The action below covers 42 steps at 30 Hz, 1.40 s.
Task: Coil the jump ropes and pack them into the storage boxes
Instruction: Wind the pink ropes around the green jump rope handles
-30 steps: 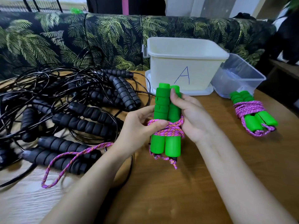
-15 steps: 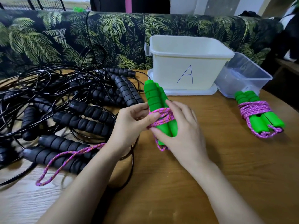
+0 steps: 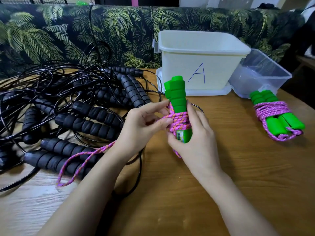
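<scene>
While gripping the green handles (image 3: 177,97) in a curled right hand (image 3: 196,138), pinches the pink rope (image 3: 179,119) with left hand (image 3: 141,126), mid-wrap; next likely calls for drawing in slack, tucking the tail.

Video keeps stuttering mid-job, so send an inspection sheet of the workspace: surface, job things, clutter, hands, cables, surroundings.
Surface: wooden table.
Job's things: green-handled rope partly wrapped, held upright; finished green bundle lying by clear box; white box A open; black ropes tangled at the left.
Clutter: nothing seen.
Hands: left hand pinches the pink cord; right hand grips the green handles.
Cables: loose pink tail lies over black handles.
Surroundings: leaf-print sofa behind the table.
</scene>
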Available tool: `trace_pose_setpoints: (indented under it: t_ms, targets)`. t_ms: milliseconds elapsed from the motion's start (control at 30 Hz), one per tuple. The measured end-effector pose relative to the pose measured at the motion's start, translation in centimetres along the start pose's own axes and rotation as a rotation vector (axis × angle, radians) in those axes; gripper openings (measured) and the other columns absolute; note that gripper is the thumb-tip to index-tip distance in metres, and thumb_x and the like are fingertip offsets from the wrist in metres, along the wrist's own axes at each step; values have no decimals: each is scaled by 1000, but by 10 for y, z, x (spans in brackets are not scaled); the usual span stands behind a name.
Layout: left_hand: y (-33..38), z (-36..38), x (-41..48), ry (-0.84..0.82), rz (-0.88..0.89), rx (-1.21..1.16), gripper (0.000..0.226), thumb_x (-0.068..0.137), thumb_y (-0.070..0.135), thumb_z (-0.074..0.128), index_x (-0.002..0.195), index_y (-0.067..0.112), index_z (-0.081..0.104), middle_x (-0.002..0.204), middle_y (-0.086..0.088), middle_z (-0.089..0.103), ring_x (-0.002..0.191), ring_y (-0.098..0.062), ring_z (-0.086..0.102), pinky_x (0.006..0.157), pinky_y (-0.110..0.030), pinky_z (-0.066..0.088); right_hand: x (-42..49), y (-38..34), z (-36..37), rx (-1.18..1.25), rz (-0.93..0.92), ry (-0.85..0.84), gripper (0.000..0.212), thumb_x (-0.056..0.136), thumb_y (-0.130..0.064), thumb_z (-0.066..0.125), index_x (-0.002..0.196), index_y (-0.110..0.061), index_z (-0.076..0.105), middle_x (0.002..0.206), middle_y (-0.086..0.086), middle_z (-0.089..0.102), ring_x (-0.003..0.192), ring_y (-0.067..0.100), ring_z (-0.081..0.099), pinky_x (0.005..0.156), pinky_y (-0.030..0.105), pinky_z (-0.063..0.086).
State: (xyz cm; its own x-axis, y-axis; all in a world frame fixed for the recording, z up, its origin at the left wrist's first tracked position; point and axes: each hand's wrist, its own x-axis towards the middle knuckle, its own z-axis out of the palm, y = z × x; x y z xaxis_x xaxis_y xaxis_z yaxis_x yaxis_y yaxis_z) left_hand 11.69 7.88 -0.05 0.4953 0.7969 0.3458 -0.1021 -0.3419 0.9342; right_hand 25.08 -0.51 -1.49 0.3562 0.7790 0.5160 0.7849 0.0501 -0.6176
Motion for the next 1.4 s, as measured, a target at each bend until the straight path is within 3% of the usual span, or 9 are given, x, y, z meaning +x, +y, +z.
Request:
trace_pose_setpoints:
  t_ms: [100,200,367,567,700,800,867,1033,1400]
  targets:
    - [4,0,1,22,35,-31,47,84,2,70,129,8,58,98,-9,59,73,-14,65,69,-22,56,0,1,1,266,16,22,79,75,-22,74,147,-12,43,122,-14,57,107,-2,54,89,3,37]
    - [10,1,0,119,-10,-108,40,79,2,70,118,12,65,90,-8,59,62,-8,59,53,-7,43,-2,-4,-1,502,54,-77,80,78,-17,71,150,-24,36,124,-30,54,110,-4,59,91,9,42]
    - [5,-4,2,169,-157,-257,49,71,20,83,115,23,62,100,5,69,82,-11,64,67,-21,51,-4,-6,-1,677,65,-160,75,83,-13,66,146,-36,34,117,-38,59,99,-6,61,86,12,45]
    - [3,-2,-1,65,-219,-339,39,79,23,72,116,13,67,107,-12,73,99,-18,68,89,-32,55,-3,-6,-3,746,51,-188,68,89,-8,63,148,-27,33,139,-19,52,127,1,52,99,17,44]
    - [6,2,-2,167,-177,-238,34,72,23,77,102,10,69,86,-1,74,80,-11,67,71,-22,54,-1,1,0,511,-42,-90,67,86,-27,63,148,-18,39,150,-8,38,142,9,36,113,40,39]
    - [8,6,-3,174,-145,-188,23,70,23,76,90,16,67,76,6,71,70,-5,64,61,-16,49,2,1,-1,443,-69,-61,70,81,-25,72,145,-16,44,140,-9,44,135,-2,38,111,17,31]
    - [9,6,-3,162,-142,-188,21,71,22,74,90,15,67,75,6,72,66,-2,63,56,-13,47,4,2,-2,516,-24,-81,68,81,-23,72,143,-21,44,139,-10,47,133,-3,42,110,16,33]
    - [12,-2,-1,109,-109,-209,25,74,20,71,98,14,69,83,1,75,74,-7,68,61,-18,53,8,3,-7,840,185,-172,68,82,-21,72,144,-23,45,141,-4,56,132,11,51,112,45,40]
    - [0,-2,-2,278,-60,-10,42,65,36,89,92,13,67,72,-4,73,64,-15,66,59,-30,55,5,10,-1,510,-11,-100,47,93,-15,56,138,-27,52,142,-8,49,135,10,45,111,39,41]
